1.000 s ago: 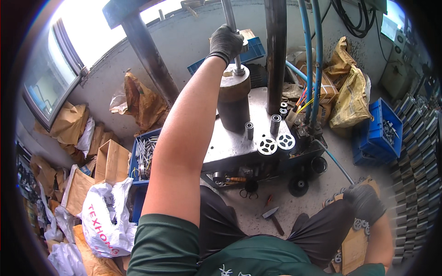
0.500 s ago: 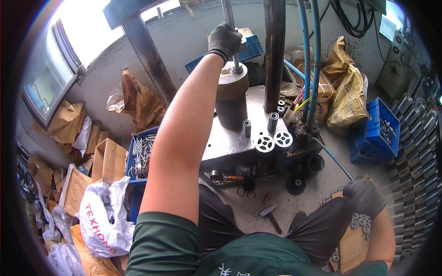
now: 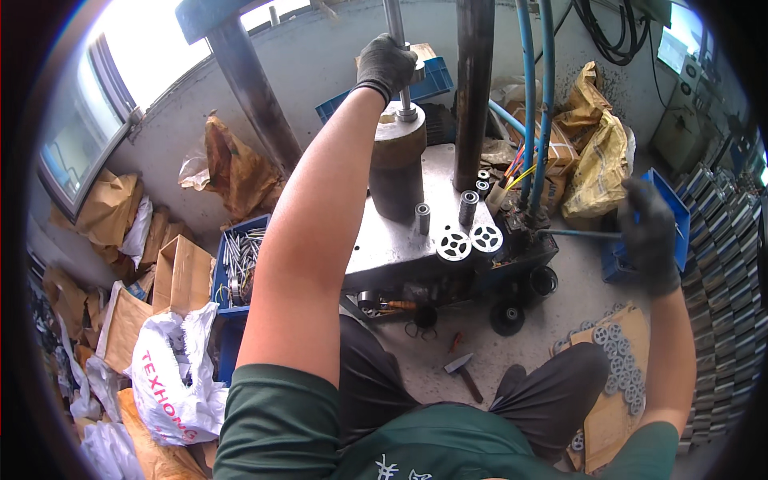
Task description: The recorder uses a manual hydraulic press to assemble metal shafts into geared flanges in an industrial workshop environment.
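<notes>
My gloved left hand [image 3: 386,64]: fingers wrapped round thin upright steel rod [image 3: 394,24] above grey metal cylinder [image 3: 398,164]. My gloved right hand [image 3: 650,234]: fingers curled on thin horizontal lever [image 3: 578,234].

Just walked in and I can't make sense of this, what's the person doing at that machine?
A seated person in dark gloves works at a small press. The left hand grips the vertical steel rod above a big dark cylinder on the metal plate. The right hand holds a thin blue-handled lever at the machine's side. Two round slotted discs lie on the plate; more sit on cardboard by the right knee. A hammer lies on the floor.
</notes>
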The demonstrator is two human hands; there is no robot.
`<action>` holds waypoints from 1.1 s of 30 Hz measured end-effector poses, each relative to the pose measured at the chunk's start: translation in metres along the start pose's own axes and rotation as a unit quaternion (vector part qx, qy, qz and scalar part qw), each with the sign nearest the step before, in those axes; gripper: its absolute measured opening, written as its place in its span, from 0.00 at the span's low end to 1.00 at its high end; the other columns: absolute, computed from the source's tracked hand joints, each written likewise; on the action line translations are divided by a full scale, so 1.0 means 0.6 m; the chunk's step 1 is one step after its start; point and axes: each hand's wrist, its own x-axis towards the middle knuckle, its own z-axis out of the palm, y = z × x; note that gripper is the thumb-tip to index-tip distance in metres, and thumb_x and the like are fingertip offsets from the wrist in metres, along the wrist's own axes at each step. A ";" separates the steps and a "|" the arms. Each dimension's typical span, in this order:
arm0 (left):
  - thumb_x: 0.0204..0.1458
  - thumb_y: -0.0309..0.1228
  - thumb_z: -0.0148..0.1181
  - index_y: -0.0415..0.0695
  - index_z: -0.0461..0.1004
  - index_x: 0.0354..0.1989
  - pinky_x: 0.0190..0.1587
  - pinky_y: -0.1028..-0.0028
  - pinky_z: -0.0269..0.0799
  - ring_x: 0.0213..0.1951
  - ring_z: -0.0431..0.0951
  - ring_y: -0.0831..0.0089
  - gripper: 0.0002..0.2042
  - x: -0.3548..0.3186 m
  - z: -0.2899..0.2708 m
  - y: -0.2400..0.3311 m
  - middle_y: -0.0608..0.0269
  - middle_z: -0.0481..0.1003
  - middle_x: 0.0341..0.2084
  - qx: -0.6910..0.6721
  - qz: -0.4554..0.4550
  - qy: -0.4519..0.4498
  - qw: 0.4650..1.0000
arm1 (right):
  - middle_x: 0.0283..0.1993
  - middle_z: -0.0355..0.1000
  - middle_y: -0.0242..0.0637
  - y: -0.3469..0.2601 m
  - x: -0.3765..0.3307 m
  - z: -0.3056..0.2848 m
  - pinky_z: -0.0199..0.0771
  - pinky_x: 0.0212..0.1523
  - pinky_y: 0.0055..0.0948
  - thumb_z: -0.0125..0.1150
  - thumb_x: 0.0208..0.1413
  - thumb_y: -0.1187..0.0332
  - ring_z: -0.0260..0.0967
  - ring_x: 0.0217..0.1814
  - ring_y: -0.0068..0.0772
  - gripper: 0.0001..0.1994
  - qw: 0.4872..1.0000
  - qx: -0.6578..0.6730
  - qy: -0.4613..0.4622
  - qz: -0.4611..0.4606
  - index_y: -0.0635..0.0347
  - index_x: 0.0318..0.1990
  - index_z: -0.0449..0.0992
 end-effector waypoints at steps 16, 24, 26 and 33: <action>0.48 0.36 0.70 0.37 0.81 0.44 0.53 0.62 0.81 0.44 0.86 0.52 0.18 -0.004 -0.008 -0.002 0.44 0.84 0.37 -0.007 0.013 -0.015 1.000 | 0.48 0.78 0.57 0.026 -0.091 -0.030 0.80 0.52 0.42 0.61 0.55 0.75 0.78 0.48 0.56 0.19 0.984 0.031 -0.175 0.005 0.69 0.55 0.77; 0.52 0.37 0.68 0.39 0.80 0.46 0.56 0.61 0.79 0.46 0.86 0.52 0.17 -0.001 0.003 0.009 0.45 0.85 0.39 0.017 -0.005 -0.014 1.000 | 0.36 0.81 0.49 -0.063 -0.220 -0.066 0.80 0.45 0.43 0.63 0.50 0.69 0.80 0.40 0.54 0.13 0.888 0.065 -0.443 0.104 0.59 0.43 0.85; 0.51 0.37 0.69 0.39 0.80 0.46 0.56 0.61 0.79 0.46 0.86 0.53 0.18 -0.002 0.003 0.008 0.46 0.85 0.38 0.021 -0.006 -0.009 1.000 | 0.36 0.80 0.50 -0.064 -0.212 -0.064 0.80 0.45 0.45 0.63 0.50 0.70 0.80 0.40 0.55 0.10 0.889 0.065 -0.436 0.127 0.60 0.39 0.85; 0.52 0.38 0.68 0.40 0.80 0.46 0.55 0.62 0.80 0.45 0.87 0.54 0.17 -0.013 -0.009 0.014 0.48 0.85 0.37 0.033 -0.012 -0.007 0.999 | 0.35 0.79 0.51 -0.061 -0.160 -0.065 0.80 0.45 0.47 0.63 0.51 0.69 0.79 0.40 0.55 0.11 0.914 0.105 -0.358 0.162 0.61 0.42 0.84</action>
